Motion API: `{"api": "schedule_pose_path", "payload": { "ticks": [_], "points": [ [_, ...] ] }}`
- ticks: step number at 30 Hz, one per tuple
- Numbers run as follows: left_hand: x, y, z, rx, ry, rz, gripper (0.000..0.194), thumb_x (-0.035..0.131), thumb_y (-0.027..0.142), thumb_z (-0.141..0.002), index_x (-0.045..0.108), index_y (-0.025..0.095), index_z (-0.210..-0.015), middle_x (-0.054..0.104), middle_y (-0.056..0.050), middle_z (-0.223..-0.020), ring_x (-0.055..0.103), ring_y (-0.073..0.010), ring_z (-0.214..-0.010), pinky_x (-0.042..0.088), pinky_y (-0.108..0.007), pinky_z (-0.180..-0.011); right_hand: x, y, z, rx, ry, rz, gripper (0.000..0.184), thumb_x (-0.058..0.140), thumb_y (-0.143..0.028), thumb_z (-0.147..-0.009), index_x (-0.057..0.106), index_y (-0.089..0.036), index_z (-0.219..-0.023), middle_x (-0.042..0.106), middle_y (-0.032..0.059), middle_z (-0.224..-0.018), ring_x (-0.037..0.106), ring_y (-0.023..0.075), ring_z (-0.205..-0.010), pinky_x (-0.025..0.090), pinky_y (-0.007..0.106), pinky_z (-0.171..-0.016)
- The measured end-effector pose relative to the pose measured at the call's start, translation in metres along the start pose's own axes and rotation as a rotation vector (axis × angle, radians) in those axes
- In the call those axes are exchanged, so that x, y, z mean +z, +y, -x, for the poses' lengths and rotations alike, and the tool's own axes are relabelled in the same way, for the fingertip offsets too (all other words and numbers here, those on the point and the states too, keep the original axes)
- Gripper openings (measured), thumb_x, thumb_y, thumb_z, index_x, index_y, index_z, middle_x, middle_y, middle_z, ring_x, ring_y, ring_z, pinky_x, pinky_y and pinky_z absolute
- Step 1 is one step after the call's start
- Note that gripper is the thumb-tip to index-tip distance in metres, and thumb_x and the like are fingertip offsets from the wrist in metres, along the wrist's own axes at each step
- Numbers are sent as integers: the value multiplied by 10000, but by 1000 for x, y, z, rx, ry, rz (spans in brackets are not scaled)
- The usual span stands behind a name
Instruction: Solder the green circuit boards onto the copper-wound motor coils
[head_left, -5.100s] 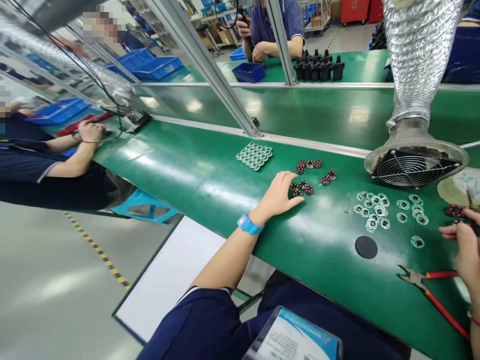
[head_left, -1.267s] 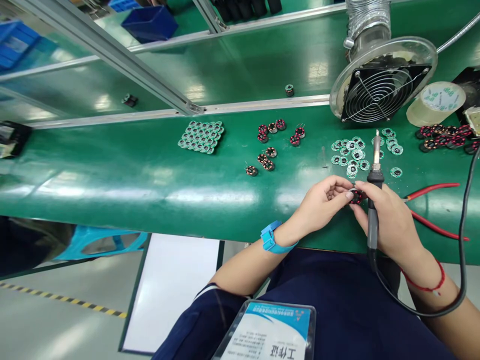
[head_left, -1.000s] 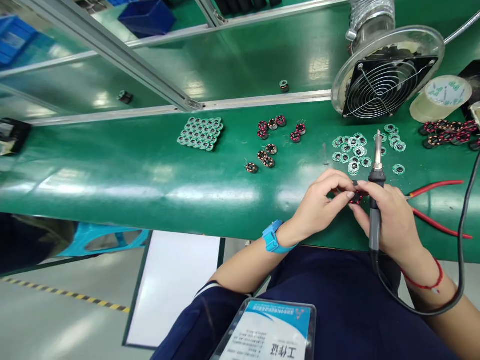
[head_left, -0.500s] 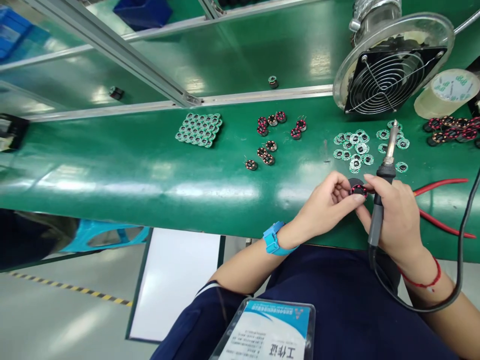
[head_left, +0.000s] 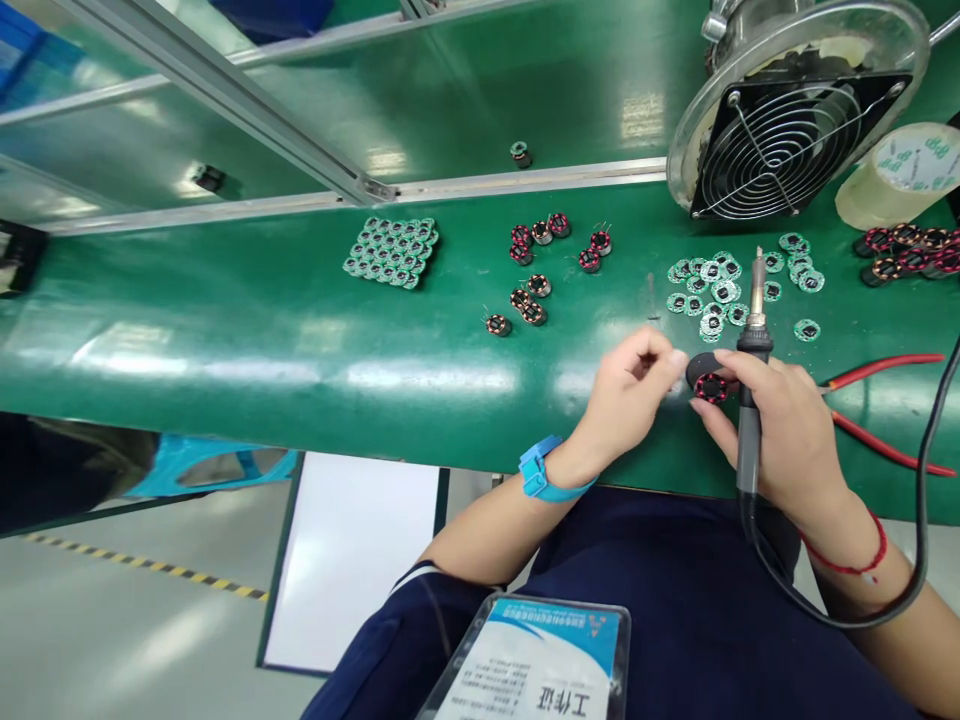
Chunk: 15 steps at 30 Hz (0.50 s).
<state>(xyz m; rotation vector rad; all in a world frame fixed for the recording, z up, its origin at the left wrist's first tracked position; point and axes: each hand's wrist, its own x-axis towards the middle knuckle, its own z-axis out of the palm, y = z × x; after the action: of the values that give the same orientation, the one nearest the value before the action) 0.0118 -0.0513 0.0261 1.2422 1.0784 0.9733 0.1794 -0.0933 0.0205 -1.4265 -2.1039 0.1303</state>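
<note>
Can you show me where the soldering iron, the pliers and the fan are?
Soldering iron [head_left: 751,410], head view: on its grip.
Pliers [head_left: 889,365], head view: on the upper red handle.
Fan [head_left: 775,163], head view: on its grille's middle.

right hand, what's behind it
The red-handled pliers lie partly behind the right hand: both handles show, but most of their metal head is covered. Anything else there is hidden.

1 coil [head_left: 711,387] and 1 soldering iron [head_left: 750,440] in right hand [head_left: 791,430]. left of grip: 10 loose coils [head_left: 533,313], split 4-2-3-1, plus 1 board block [head_left: 392,252]. beyond grip: loose boards [head_left: 725,291], overlapping, can't count; 1 fan [head_left: 776,165], 1 tape roll [head_left: 892,185]. right of grip: 1 pliers [head_left: 870,372].
</note>
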Motion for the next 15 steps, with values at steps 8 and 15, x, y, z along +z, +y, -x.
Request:
{"api": "schedule_pose_path", "payload": {
  "ticks": [8, 15],
  "points": [
    [-2, 13, -5, -111, -247, -185, 196, 579, 313, -853, 501, 153, -769, 477, 39, -668, 409, -61, -591, 339, -219, -550, -2, 1, -1, -52, -71, 100, 365, 520, -408, -917, 509, -179, -1201, 573, 29, -755, 543, 209, -709, 390, 336, -667],
    [4, 6, 0, -61, -195, -56, 165, 537, 276, -882, 497, 156, -775, 456, 37, -683, 394, -60, -600, 335, -216, -554, -4, 1, -1, -80, -82, 85, 312, 537, -376, -912, 516, -205, -1172, 562, 28, -767, 522, 200, -724, 412, 343, -723]
  ]
}}
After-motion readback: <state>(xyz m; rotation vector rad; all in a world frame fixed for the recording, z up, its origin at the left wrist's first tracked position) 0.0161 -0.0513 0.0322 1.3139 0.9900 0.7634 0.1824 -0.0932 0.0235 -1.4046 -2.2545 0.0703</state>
